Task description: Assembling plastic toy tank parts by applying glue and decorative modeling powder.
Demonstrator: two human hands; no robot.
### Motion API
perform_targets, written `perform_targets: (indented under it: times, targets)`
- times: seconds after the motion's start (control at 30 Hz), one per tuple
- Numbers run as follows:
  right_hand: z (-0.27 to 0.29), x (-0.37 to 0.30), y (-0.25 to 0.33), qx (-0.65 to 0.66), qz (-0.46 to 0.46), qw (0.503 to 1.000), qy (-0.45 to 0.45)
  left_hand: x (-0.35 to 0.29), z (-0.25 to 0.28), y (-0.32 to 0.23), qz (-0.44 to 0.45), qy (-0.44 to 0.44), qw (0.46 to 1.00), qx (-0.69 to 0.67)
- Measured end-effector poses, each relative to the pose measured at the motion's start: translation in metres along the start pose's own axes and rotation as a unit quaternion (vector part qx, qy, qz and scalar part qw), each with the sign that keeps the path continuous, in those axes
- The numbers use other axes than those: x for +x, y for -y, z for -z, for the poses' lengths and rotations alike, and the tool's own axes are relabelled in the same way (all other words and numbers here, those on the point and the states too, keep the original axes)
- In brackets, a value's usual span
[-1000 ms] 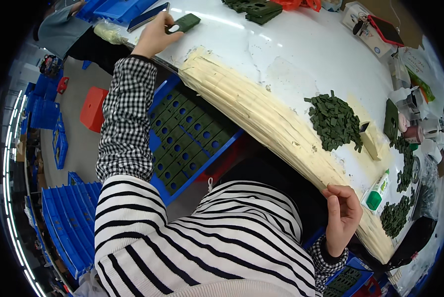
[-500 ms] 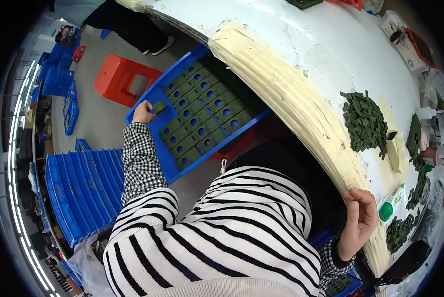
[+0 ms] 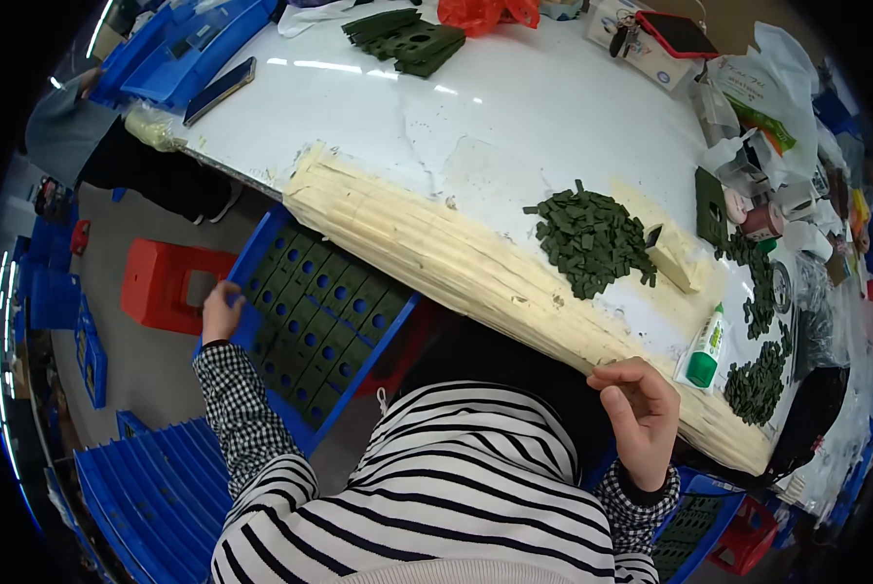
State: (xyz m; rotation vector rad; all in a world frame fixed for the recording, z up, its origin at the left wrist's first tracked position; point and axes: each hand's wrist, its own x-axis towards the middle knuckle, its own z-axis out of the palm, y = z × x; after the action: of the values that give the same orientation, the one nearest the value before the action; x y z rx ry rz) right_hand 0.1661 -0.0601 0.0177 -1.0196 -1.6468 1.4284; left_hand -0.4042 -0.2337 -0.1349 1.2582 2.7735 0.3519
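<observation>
My left hand (image 3: 222, 313) is at the left rim of a blue plastic tray (image 3: 347, 397), its fingers loosely bent with nothing seen in them. Rows of dark green flat rectangular pieces (image 3: 321, 313) lie in that tray, each with a round hole showing blue. My right hand (image 3: 641, 414) is raised at the table's near edge, palm partly turned up, fingers curled and thumb apart, holding nothing visible. Beyond it, a heap of small green strips (image 3: 592, 238) lies on the white table (image 3: 514, 107). A white glue bottle with a green cap (image 3: 706, 352) is close by.
Cream tape (image 3: 436, 248) covers the table's edge. More green strips (image 3: 760, 384) lie at the right. Green sheets (image 3: 407, 41) and a phone (image 3: 220, 91) are further back. A red stool (image 3: 164, 284) and blue crates (image 3: 144, 496) stand on the left, near another person's legs (image 3: 154, 180).
The view has swung toward the table, showing more of its far side. My left hand has drawn back to the tray's rim from a green piece there. The right hand keeps much the same pose.
</observation>
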Motion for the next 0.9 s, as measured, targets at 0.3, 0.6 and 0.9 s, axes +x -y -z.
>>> perform_targets:
  times: [0.3,0.6,0.9]
  targets:
    - [0.007,-0.005,0.008,-0.096,0.142,0.983,-0.06,0.119,0.086,-0.338,-0.328,-0.229,0.899,-0.179]
    - [0.094,-0.005,0.019,-0.621,0.104,0.767,-0.121,0.174,0.054,-0.398,-0.305,-0.15,0.94,-0.021]
    - [0.113,0.01,0.026,-0.704,0.152,0.693,-0.039,0.112,0.088,-0.404,-0.394,-0.228,0.841,-0.292]
